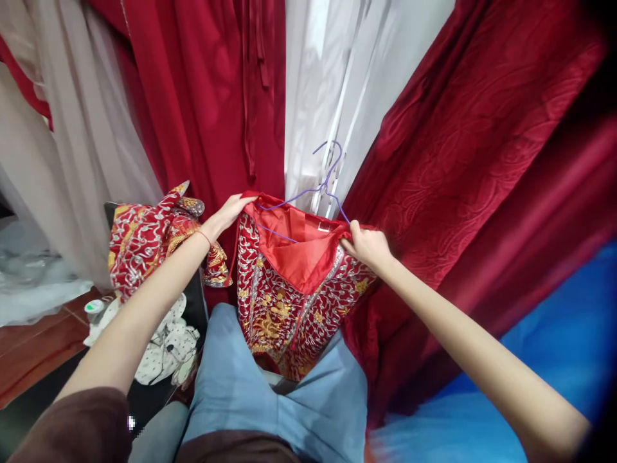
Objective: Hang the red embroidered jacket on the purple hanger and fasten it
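A red embroidered garment (270, 308) with silver and gold stitching hangs in front of my lap, its shiny red lining showing at the neck opening. My left hand (230, 213) is closed on its upper left edge. On the opposite edge, my right hand (370, 246) grips the cloth with the thumb on top. A purple wire hanger (328, 175) sits inside the garment; its hook sticks up above the neckline, and part of its lower bar shows against the lining. The garment's bottom rests between my knees.
To the left, another red embroidered piece (139, 241) lies on a dark surface beside a white spotted cloth item (166, 347) and a small container with a green-marked lid (93, 307). Red gowns (207, 83), white fabric (308, 77) and blue tulle (554, 347) surround me.
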Motion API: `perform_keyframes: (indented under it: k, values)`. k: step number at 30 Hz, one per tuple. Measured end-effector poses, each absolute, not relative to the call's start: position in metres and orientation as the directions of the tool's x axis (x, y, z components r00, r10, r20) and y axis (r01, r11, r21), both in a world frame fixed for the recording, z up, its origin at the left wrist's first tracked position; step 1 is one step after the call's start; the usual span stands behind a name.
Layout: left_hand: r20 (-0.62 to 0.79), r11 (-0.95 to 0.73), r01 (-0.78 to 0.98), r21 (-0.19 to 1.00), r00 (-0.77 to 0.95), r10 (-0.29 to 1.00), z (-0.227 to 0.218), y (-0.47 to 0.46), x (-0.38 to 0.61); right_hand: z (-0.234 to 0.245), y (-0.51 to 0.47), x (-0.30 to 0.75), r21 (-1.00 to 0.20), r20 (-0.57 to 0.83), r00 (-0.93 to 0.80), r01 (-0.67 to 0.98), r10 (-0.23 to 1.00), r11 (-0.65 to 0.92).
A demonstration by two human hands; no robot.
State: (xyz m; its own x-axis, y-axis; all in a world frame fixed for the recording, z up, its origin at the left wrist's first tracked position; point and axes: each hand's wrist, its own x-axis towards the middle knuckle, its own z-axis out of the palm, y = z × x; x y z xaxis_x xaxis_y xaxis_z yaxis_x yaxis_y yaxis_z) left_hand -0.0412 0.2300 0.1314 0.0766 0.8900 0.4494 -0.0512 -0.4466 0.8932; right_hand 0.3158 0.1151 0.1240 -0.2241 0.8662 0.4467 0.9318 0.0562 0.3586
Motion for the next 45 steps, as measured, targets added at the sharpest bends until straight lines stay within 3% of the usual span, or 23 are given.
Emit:
perform_keyframes:
  k: [4,7,10,14,17,20,22,25,32,35,39,42,45]
  values:
    - [0.440,-0.437,-0.068,0.897,0.052,0.896,0.107,0.229,-0.027,0.115,0.118,0.323,0.430,0.559,-0.316,0.901,0.766,0.058]
    - [0.472,-0.466,-0.095,0.879,0.053,0.880,0.097,0.217,-0.027,0.113,0.121,0.329,0.550,0.590,-0.496,0.825,0.637,0.133]
    - [0.534,-0.527,-0.109,0.843,0.041,0.845,0.091,0.199,-0.033,0.111,0.130,0.336,0.695,0.442,-0.750,0.633,0.492,0.340]
    - [0.588,-0.588,-0.023,0.809,0.004,0.809,0.089,0.184,-0.038,0.108,0.142,0.335,0.767,0.207,-0.925,0.356,0.320,0.535]
    - [0.620,-0.619,0.124,0.776,0.033,0.784,0.088,0.180,-0.036,0.098,0.134,0.320,0.796,0.060,-0.983,0.153,0.175,0.586]
    - [0.690,-0.698,0.216,0.683,0.123,0.713,0.086,0.178,-0.033,0.080,0.113,0.291,0.818,0.046,-0.996,0.084,0.082,0.569]
    - [0.730,-0.742,0.224,0.632,0.149,0.667,0.085,0.176,-0.032,0.070,0.102,0.271,0.796,0.054,-0.996,0.086,0.072,0.599]
    - [0.715,-0.720,0.232,0.654,0.120,0.688,0.086,0.175,-0.032,0.071,0.102,0.247,0.748,0.054,-0.988,0.136,0.145,0.650]
    - [0.684,-0.684,0.348,0.642,0.144,0.715,0.099,0.171,-0.026,0.159,0.151,0.222,0.642,0.279,-0.884,0.463,0.376,0.611]
    - [0.703,-0.639,0.449,0.625,0.032,0.710,0.098,0.168,-0.017,0.185,0.162,0.215,0.612,0.369,-0.840,0.542,0.398,0.576]
    - [0.707,-0.508,0.561,0.653,-0.212,0.675,0.089,0.162,0.002,0.186,0.164,0.203,0.615,0.425,-0.846,0.531,0.321,0.583]
    - [0.699,-0.443,0.572,0.690,-0.370,0.612,0.082,0.160,0.018,0.179,0.166,0.201,0.602,0.393,-0.869,0.490,0.300,0.631]
    - [0.681,-0.424,0.553,0.717,-0.428,0.594,0.080,0.159,0.030,0.172,0.169,0.203,0.560,0.337,-0.869,0.494,0.362,0.665]
